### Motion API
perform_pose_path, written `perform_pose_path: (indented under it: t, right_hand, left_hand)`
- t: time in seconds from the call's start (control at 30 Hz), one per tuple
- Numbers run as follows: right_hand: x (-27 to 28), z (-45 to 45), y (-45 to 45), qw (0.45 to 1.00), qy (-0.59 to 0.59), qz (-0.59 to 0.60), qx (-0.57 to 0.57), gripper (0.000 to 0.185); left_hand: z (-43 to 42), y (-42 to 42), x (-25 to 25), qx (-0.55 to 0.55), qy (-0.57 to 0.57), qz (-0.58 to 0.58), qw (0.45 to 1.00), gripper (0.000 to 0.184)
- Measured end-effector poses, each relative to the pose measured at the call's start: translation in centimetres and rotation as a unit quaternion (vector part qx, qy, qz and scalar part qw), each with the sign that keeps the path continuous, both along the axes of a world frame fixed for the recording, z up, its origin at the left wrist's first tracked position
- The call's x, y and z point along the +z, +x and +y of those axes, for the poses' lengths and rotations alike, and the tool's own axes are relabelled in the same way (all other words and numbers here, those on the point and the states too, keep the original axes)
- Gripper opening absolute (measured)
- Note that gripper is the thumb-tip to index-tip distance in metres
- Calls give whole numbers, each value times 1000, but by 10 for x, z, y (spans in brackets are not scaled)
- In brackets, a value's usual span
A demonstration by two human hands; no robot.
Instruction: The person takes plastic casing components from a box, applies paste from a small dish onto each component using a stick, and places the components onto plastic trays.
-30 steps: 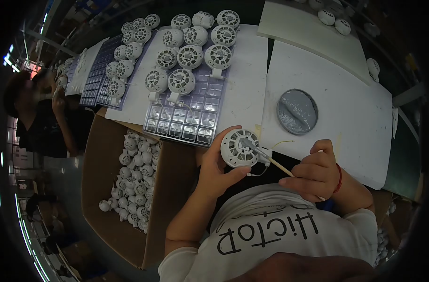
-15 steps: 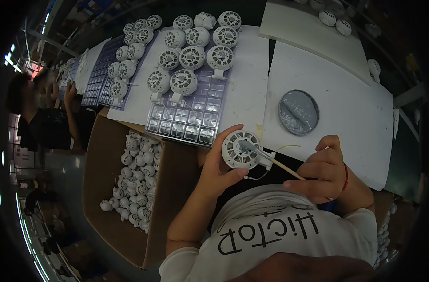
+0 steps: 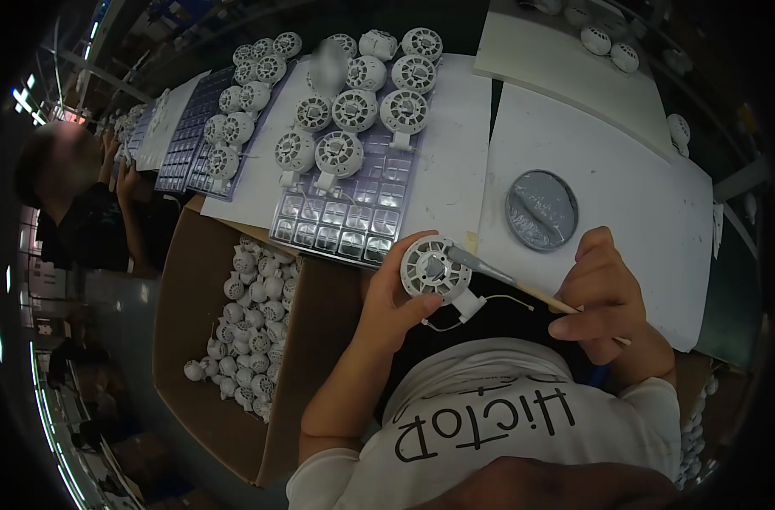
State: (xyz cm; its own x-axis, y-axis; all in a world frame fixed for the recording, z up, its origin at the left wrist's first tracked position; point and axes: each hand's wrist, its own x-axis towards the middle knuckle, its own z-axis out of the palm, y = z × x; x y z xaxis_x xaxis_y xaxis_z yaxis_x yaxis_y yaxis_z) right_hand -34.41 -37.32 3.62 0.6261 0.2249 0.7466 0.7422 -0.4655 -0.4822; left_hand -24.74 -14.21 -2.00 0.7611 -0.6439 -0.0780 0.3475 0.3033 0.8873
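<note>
A round white slotted housing (image 3: pixel 436 270) is gripped at its left side by my left hand (image 3: pixel 394 302), thumb on its lower edge. Grey paste covers the housing's centre, and a white tab with a thin wire hangs off its lower right. My right hand (image 3: pixel 604 297) pinches the wooden handle of a stick (image 3: pixel 532 291). The stick's grey-coated end lies at the housing's upper right edge. Beyond my hands, a round tub of grey paste (image 3: pixel 541 210) rests on the white table surface (image 3: pixel 608 178).
Several similar housings (image 3: pixel 354 110) sit on a clear plastic tray (image 3: pixel 345 223), with more on trays to the left. A cardboard box (image 3: pixel 209 425) at lower left holds many small white parts (image 3: pixel 251 340). A person in black (image 3: pixel 98 221) works at far left. A raised pale board (image 3: pixel 566 72) stands at the back.
The stick's coated end has moved from the housing's centre to its upper right edge. My right hand has shifted right, and the housing has turned, its tab now lower.
</note>
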Motion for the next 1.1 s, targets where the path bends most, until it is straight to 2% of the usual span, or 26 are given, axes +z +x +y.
perform_pose_path:
  t: [0.1,0.13,0.23,0.33,0.37,0.5,0.57,0.7,0.77,0.8,0.9,0.97,1.0,1.07,1.1]
  right_hand:
    - [-2,-6,0,999,35,8,-14,22]
    - [-3,-9,-1,999,41,14,-27,20]
    - [-8,-16,-2,998,42,12,-43,18]
    - [-15,-20,-2,997,54,5,-47,19]
    - [-16,-22,-2,997,55,4,-45,19]
    - [-20,-31,-6,996,60,-4,-58,19]
    - [-24,-38,-9,996,70,-5,-61,20]
    - [-34,-54,-17,991,86,-19,-99,20]
    - [-38,-59,-21,991,85,-15,-107,20]
    - [-40,-60,-22,989,79,-5,-128,21]
    - [-48,-66,-27,987,69,13,-144,22]
    - [-60,-78,-34,989,46,37,-138,25]
    - [-68,-89,-41,991,30,55,-120,29]
    - [-75,-97,-46,981,-13,43,-191,31]
    - [-81,-101,-56,969,4,69,-235,32]
  left_hand:
    - [9,16,-2,56,41,-40,997,65]
    - [9,24,-1,90,63,-93,990,64]
    - [5,52,8,169,182,-189,950,61]
    - [-7,73,2,210,206,-208,933,61]
    - [-12,80,-3,229,247,-256,906,64]
    - [-33,90,-16,262,270,-271,886,62]
    - [-37,91,-16,257,351,-334,836,57]
    - [-38,90,-11,275,408,-350,797,48]
    - [-36,89,-8,266,463,-376,757,44]
    - [-35,88,-4,273,467,-371,755,44]
    - [-30,83,2,293,480,-443,698,40]
    - [-15,67,13,302,454,-420,725,39]
    - [-2,58,20,302,465,-447,702,38]
    - [40,41,35,324,417,-460,714,37]
    - [66,35,48,352,446,-458,684,34]
